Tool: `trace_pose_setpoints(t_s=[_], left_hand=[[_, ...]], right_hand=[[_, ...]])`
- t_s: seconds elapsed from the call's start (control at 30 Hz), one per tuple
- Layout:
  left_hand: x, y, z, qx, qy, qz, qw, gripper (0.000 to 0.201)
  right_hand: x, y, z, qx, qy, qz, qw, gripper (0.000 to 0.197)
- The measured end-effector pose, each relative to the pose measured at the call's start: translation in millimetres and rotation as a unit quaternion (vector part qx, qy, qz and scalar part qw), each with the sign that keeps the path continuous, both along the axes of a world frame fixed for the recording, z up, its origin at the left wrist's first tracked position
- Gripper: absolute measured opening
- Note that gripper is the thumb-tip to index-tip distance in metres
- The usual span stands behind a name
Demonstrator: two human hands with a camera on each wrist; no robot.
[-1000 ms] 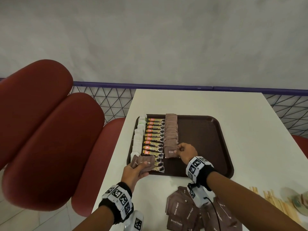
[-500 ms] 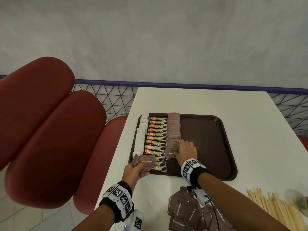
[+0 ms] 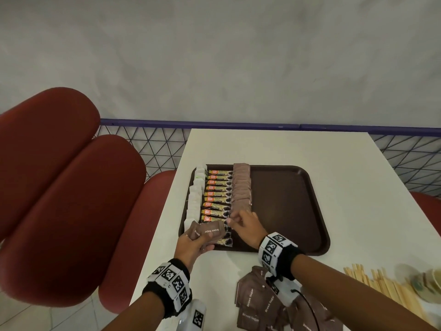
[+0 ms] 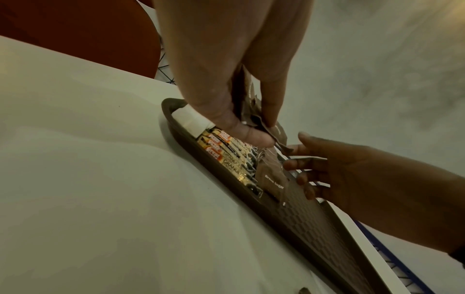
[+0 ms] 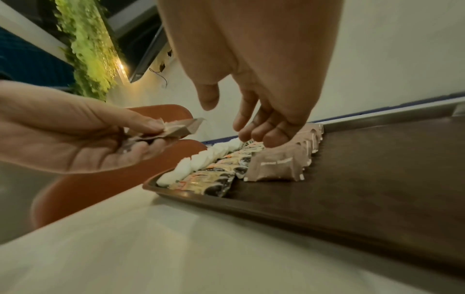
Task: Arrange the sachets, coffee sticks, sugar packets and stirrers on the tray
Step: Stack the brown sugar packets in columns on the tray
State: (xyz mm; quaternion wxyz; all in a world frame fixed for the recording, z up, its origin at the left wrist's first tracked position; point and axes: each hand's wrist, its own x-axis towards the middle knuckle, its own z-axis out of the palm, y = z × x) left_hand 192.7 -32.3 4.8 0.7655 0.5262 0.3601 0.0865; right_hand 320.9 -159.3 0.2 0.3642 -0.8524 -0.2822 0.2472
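Note:
On the brown tray (image 3: 286,206) lie three columns: white sachets (image 3: 196,194), coffee sticks (image 3: 218,194) and brown sugar packets (image 3: 242,187). My left hand (image 3: 202,238) hovers over the tray's near left corner and grips a small stack of brown sugar packets (image 3: 211,231); the left wrist view shows thumb and fingers pinching that stack (image 4: 251,113). My right hand (image 3: 232,219) hangs just above the nearest packet (image 5: 274,167) of the brown column. Its fingers (image 5: 254,129) are relaxed and empty, close to the held stack (image 5: 181,126).
Loose brown sugar packets (image 3: 257,304) lie on the white table near my right forearm. Wooden stirrers (image 3: 381,285) are piled at the near right, beside a blurred pale object (image 3: 422,283). Red padded seats (image 3: 71,199) stand left of the table. The tray's right half is bare.
My right hand has lifted off the nearest brown packet in the column and drawn left toward the stack in my left hand. The left hand stays at the tray's corner.

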Motion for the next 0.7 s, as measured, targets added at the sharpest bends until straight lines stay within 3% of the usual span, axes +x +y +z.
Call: trace_pose_setpoints(t_s=[0.1, 0.2, 0.3, 0.5, 0.7], left_hand=[[2, -4, 0, 0.002, -0.002, -0.013, 1.0, 0.02], [1, -8, 2, -0.003, -0.007, -0.029, 1.0, 0.021], [0, -11, 3, -0.019, -0.009, -0.049, 0.999, 0.021], [-4, 1, -3, -0.054, 0.019, -0.012, 0.998, 0.026], [-7, 10, -7, -0.048, 0.03, 0.0, 0.998, 0.03]], right_hand=[[-11, 2, 0, 0.059, 0.106, 0.016, 0.993, 0.029], [-20, 3, -1, 0.08, 0.157, 0.031, 0.984, 0.015], [-20, 2, 4, 0.073, 0.125, -0.008, 0.989, 0.026], [7, -11, 3, 0.033, 0.048, -0.155, 0.986, 0.019], [22, -22, 8, 0.037, 0.042, -0.163, 0.985, 0.006]])
